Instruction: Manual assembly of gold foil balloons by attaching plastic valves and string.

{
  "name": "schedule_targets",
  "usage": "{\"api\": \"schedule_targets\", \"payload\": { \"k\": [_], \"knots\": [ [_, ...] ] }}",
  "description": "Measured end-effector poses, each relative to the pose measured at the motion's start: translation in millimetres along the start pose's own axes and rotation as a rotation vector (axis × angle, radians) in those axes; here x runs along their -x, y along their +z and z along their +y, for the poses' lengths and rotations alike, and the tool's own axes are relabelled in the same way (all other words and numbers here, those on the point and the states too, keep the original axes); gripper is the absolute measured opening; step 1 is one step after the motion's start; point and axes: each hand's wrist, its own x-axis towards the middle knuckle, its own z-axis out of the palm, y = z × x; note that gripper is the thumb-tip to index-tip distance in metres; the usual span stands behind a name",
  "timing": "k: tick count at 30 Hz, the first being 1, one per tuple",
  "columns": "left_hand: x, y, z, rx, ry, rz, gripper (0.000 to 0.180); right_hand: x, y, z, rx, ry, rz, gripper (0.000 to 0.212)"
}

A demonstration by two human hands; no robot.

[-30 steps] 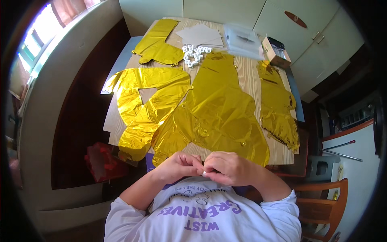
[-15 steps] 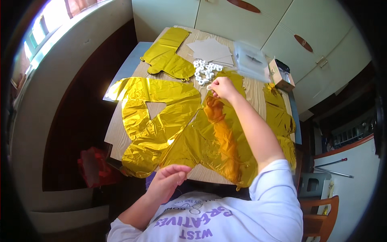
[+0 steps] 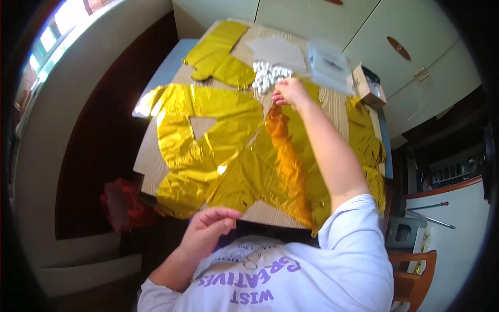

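My right hand (image 3: 291, 93) is closed in a pinch beside a heap of small white ring-like pieces (image 3: 264, 79). Whatever its fingertips hold is too small to make out. Just below them lies the top end of a crumpled, see-through orange strip (image 3: 286, 156), which runs down toward the table's front edge. My left hand (image 3: 210, 229), fingers curled and thumb close to them, hovers at the front edge; I cannot tell what it pinches, if anything. Flat gold foil balloons (image 3: 228, 114) spread under and around both hands, one having a cut-out opening.
Another folded gold foil balloon (image 3: 221, 57) rests at the far left, and more gold foil (image 3: 364, 135) at the right edge. Beyond are pale sheets (image 3: 278, 51), clear plastic packets (image 3: 327, 65) and a small box (image 3: 369, 86). A red bag (image 3: 125, 203) is beside the table (image 3: 148, 161).
The view has tilted, so the table sits higher in the picture. My right hand has shifted slightly, and the white piece seen at its fingertips is now hidden. My left hand stays nearly in place.
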Motion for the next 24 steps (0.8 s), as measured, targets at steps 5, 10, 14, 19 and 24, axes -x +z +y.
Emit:
{"api": "schedule_targets", "payload": {
  "k": [5,10,14,19,24],
  "knots": [
    [26,-6,12,-0.333,0.008,-0.093,0.014,205,-20,-15,0.538,-0.549,-0.121,0.018],
    [38,-28,-8,-1.138,-0.056,-0.2,0.019,373,-25,32,0.395,-0.39,-0.752,0.01],
    [27,-58,-44,-1.661,-0.117,-0.077,0.028,387,18,156,0.342,-0.184,-0.48,0.02],
    [15,-78,-86,-1.648,0.19,-0.335,0.028,366,83,233,0.168,-0.38,-0.469,0.026],
    [12,-83,-113,-1.734,0.201,-0.536,0.021,355,92,230,0.237,-0.231,-0.786,0.023]
  ]
}}
